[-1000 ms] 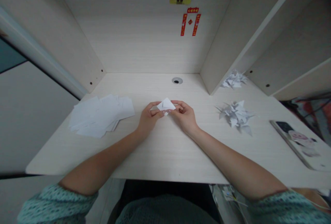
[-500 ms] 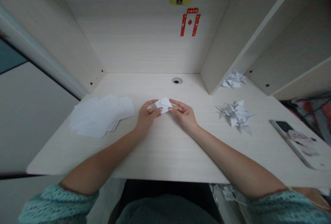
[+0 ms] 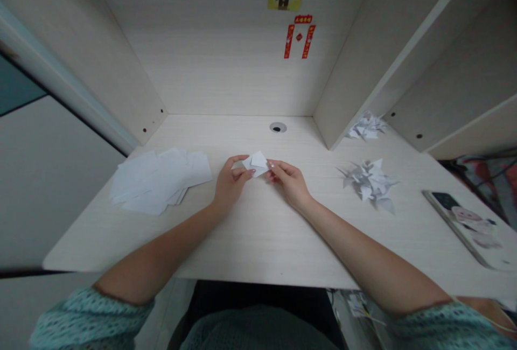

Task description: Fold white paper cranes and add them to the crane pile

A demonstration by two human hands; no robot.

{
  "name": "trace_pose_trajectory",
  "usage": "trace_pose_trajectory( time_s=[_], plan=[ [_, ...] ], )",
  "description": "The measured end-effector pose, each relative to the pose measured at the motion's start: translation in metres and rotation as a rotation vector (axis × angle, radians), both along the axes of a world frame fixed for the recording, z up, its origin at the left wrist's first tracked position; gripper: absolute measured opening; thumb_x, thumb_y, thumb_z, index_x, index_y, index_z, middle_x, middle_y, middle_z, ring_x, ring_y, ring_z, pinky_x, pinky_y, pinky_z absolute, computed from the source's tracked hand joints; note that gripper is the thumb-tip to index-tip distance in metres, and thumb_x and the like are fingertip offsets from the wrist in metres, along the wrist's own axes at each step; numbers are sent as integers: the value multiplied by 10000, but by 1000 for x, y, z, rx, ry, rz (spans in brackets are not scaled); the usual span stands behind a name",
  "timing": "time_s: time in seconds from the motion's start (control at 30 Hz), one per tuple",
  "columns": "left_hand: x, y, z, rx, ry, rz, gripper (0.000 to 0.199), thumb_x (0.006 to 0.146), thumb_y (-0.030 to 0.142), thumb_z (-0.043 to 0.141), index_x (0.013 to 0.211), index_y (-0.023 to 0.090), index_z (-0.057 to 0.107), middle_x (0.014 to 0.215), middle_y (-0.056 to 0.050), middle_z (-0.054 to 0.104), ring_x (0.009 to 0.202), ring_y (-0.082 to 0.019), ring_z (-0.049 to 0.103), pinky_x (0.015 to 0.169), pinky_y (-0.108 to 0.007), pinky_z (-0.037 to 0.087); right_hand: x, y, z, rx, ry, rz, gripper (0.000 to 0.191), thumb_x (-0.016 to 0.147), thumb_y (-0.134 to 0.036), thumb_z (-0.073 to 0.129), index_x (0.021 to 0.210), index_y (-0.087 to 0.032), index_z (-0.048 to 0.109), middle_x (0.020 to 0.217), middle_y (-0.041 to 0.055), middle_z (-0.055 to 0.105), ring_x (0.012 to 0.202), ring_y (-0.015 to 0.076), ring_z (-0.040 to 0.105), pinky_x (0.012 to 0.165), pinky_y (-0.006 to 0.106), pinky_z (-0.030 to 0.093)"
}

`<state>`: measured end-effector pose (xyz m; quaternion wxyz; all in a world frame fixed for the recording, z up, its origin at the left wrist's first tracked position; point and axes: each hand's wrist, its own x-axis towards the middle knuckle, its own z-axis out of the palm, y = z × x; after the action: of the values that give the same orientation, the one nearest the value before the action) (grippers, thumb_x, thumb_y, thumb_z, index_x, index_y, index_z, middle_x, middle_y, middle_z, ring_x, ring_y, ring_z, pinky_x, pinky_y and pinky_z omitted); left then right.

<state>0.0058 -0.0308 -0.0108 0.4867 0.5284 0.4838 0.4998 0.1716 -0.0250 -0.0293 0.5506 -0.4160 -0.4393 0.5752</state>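
Left grip (image 3: 231,182) and right grip (image 3: 288,183) are closed on a small folded white paper (image 3: 256,164), pinched between the fingertips, sharp-cornered, held just above the pale wood-grain bench (image 3: 258,242). Left of the hands lies a loose, overlapping pile of plain white paper sheets (image 3: 159,180). Right of them sit two spiky clusters of folded paper shapes (image 3: 368,183), the farther beside a laminate upright panel (image 3: 351,70). A phone (image 3: 462,226) in a printed case lies near the bench edge.
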Motion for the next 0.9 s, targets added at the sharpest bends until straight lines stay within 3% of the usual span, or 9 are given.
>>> trace_pose_trajectory(
  time_s=[0.27, 0.4, 0.5, 0.63, 0.73, 0.9],
  plan=[
    [1, -3, 4, -4, 65, -3, 521, 672, 372, 714, 1129, 186, 544, 569, 48, 643, 460, -89, 503, 482, -189, 345, -3, -2, -1, 38, -87, -41, 276, 646, -434, 743, 733, -174, 719, 618, 17, 692, 518, 104, 535, 545, 240, 411],
    [3, -3, 6, 30, 86, -32, 488, 698, 338, 702, 1132, 196, 529, 748, 7, 686, 652, -122, 625, 617, -212, 448, -3, -3, 0, 100, -126, -112, 256, 683, -421, 717, 740, -171, 714, 592, 8, 679, 489, 98, 523, 509, 229, 401],
    [4, -3, 6, 36, 94, 0, 498, 674, 311, 725, 1127, 213, 542, 945, -27, 668, 783, -141, 656, 686, -232, 481, -3, -4, 1, 152, -154, -199, 231, 715, -396, 700, 804, -186, 731, 666, 25, 711, 562, 124, 591, 561, 245, 454],
    [3, -3, 5, 35, 131, -41, 615, 700, 327, 710, 1269, 235, 493, 793, 6, 672, 720, -135, 644, 680, -239, 486, -1, -8, 3, 262, -316, -282, 207, 734, -380, 688, 845, -218, 754, 846, 53, 749, 683, 173, 653, 670, 308, 508],
    [2, -3, 3, 42, 67, -100, 660, 726, 322, 688, 1336, 246, 448, 827, 2, 708, 780, -143, 662, 774, -270, 496, 0, -10, 3, 359, -420, -288, 174, 737, -356, 692, 866, -258, 758, 902, 40, 750, 758, 191, 667, 723, 329, 519],
    [2, -3, 3, 86, 33, -70, 338, 717, 263, 675, 1048, 198, 677, 985, -42, 725, 925, -186, 668, 875, -312, 495, 1, -10, 1, 430, -417, -259, 170, 726, -310, 712, 889, -284, 753, 904, 30, 749, 796, 191, 668, 737, 329, 522]
  ],
)
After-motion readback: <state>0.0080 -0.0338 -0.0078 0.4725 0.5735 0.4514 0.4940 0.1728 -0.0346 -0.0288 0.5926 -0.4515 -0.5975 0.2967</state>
